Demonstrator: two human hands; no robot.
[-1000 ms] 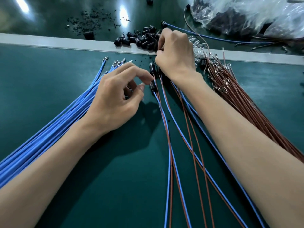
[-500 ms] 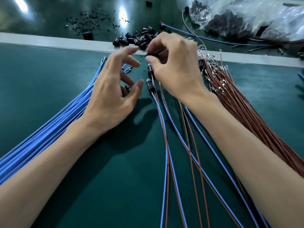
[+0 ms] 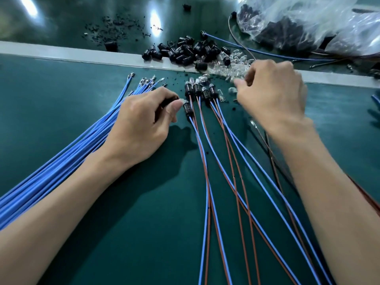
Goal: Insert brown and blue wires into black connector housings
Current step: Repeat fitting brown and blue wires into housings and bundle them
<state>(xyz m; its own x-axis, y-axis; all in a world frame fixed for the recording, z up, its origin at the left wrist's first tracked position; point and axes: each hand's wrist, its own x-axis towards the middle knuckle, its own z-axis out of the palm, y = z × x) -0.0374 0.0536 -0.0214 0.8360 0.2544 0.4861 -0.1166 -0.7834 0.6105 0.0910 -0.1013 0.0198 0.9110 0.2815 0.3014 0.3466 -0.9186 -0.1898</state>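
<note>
My left hand [image 3: 141, 122] lies on the green mat with its fingers curled round a small black connector housing [image 3: 167, 99]. Its thumb tip is next to an assembled housing [image 3: 187, 109] that has a blue and a brown wire coming out of it. Several more assembled housings [image 3: 200, 91] lie just beyond, and their wire pairs [image 3: 226, 161] run toward me. My right hand [image 3: 273, 97] is blurred, fingers curled, hovering at the edge of the clear bulbs [image 3: 234, 64]; what it holds is hidden. Loose blue wires [image 3: 61, 161] fan out under my left forearm.
A pile of loose black housings [image 3: 185, 51] sits on the grey strip [image 3: 61, 54] at the back. Behind it lie black crumbs and a clear plastic bag [image 3: 308, 21] of dark parts. Brown wires [image 3: 368, 198] show past my right forearm.
My right hand took a black housing from the pile and brought it to my left hand. It has since swung right toward the clear bulbs, while my left hand has closed and dropped to the mat.
</note>
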